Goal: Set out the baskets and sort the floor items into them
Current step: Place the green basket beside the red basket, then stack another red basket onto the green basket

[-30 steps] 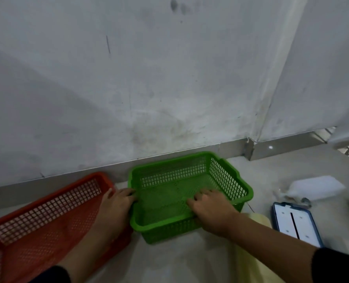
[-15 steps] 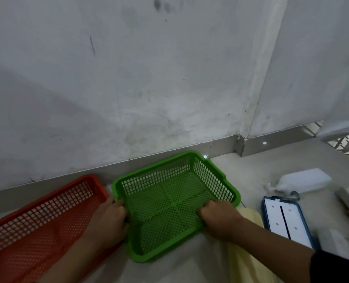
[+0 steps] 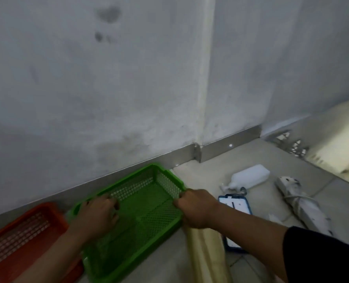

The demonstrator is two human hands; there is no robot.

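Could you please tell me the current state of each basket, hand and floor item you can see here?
Green basket: empty, gripped on both sides.
Orange basket: empty, on the floor beside the green one.
Left hand: grips the green basket's left rim.
Right hand: grips its right rim.
White bottle: lying on its side.
Power strip: on the floor, cord wrapped round it.
Blue-framed item: lying flat.

Green mesh basket (image 3: 149, 219), orange mesh basket (image 3: 22, 229), white bottle (image 3: 249, 176).
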